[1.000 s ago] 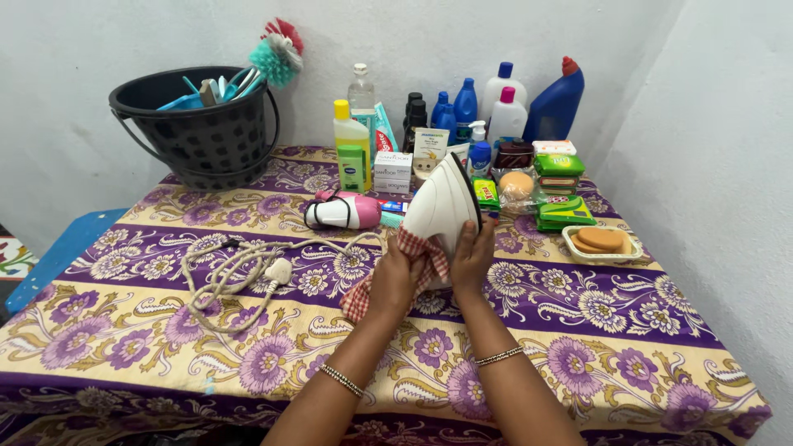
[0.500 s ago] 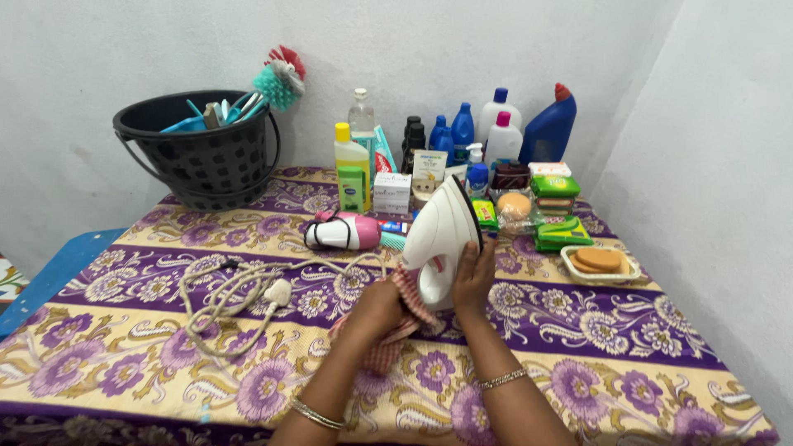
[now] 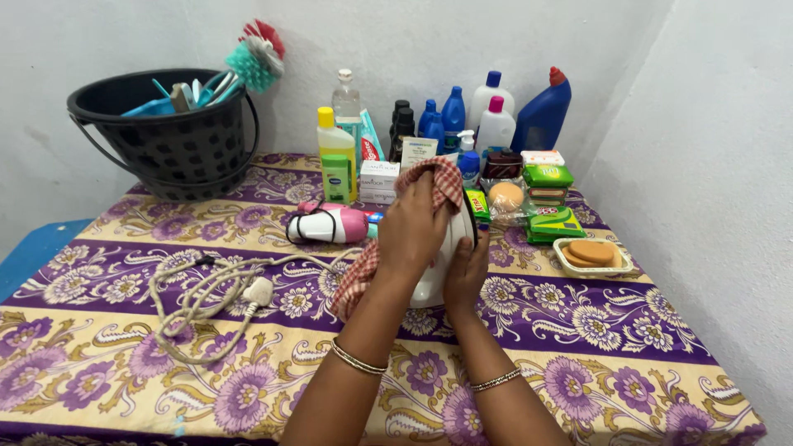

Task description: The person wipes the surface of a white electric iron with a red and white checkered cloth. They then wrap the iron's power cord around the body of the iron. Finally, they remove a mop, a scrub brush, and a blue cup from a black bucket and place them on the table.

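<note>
Left hand (image 3: 417, 223) presses a checked cloth (image 3: 436, 177) over the white iron (image 3: 438, 272), right hand (image 3: 465, 272) gripping its side, bottles (image 3: 496, 116) crowding just beyond.

Pretty bright, even light all over, soft and kind of flat, with only faint shadows under the black bucket (image 3: 169, 132) and the bottles (image 3: 496, 111). No real glare anywhere. Focus is decent, though the wide lens bends the table (image 3: 661, 363) edges a bit.
</note>
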